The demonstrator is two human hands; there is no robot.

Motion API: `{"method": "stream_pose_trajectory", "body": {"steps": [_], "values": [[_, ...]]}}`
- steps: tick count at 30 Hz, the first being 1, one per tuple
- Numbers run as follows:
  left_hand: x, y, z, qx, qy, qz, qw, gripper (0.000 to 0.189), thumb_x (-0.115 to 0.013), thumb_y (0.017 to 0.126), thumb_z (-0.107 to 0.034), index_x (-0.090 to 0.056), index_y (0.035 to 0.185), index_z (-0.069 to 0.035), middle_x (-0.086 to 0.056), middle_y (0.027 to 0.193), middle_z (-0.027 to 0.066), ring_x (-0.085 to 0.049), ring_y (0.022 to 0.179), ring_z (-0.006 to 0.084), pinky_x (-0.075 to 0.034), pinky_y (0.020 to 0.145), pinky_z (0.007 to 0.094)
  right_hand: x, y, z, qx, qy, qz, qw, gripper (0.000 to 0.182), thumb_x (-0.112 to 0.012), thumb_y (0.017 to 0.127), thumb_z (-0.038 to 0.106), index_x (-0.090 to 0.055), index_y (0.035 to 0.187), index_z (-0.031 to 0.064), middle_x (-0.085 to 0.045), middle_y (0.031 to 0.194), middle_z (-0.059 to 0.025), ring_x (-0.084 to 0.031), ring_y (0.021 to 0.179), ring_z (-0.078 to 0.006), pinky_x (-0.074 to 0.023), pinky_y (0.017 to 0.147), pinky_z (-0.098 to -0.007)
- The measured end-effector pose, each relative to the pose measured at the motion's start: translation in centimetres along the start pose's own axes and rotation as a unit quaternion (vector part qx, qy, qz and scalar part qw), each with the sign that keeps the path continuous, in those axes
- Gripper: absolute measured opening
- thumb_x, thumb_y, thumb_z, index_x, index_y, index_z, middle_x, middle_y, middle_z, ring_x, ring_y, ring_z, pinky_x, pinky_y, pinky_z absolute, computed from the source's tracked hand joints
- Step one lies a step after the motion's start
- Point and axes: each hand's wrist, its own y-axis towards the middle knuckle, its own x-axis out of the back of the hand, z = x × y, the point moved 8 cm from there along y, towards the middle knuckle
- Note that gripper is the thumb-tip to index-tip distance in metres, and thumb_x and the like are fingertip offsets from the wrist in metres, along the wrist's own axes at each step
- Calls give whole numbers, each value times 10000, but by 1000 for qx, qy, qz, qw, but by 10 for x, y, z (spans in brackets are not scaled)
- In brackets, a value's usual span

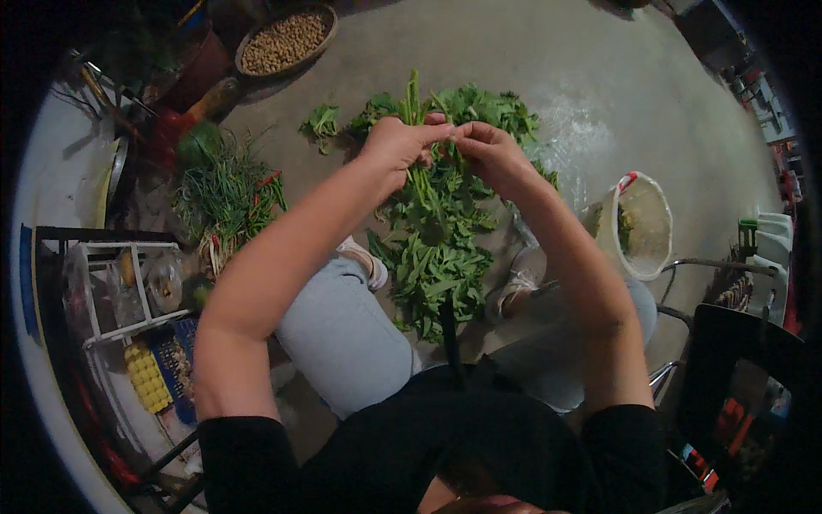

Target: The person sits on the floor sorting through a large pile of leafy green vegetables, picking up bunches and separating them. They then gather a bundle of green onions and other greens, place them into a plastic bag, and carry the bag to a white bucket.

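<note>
My left hand [401,142] is closed around a bunch of green leafy stems [420,183], whose stem ends point up past my fingers. Close against it, my right hand [491,151] pinches a thin green stem between thumb and fingers; the fingertips of both hands meet or nearly meet. Under and beyond my hands, a long heap of leafy greens [440,270] lies on the floor between my feet and spreads towards the far side. A small separate clump of greens [321,122] lies to the far left of the heap.
At the far left stands a round basket [332,26] of small tan pieces. Spring onions [218,186] and red chillies [266,180] lie left of my arm, above a white rack [138,244] and a yellow tray [146,379]. A lined bin [655,225] stands right, near a metal-framed chair [725,334].
</note>
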Motion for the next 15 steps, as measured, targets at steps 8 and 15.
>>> {"method": "stream_pose_trajectory", "body": {"steps": [8, 15], "values": [[-49, -49, -29, -59, -59, 83, 993, 177, -698, 793, -167, -647, 891, -29, -519, 655, -43, -378, 484, 46, -317, 460, 206, -7, -66, 87, 116, -336, -5, 935, 288, -648, 837, 271, -575, 959, 20, -607, 839, -30, -568, 757, -90, -464, 673, -233], [-61, -54, -23, -109, 66, 104, 986, 182, -739, 733, -143, -637, 865, -69, -555, 690, -45, -436, 529, 48, -315, 472, 192, -2, -79, 100, 77, -163, -28, 983, 270, -591, 879, 234, -566, 1032, 12, -610, 953, -64, -590, 848, -126, -484, 755, -260]]}}
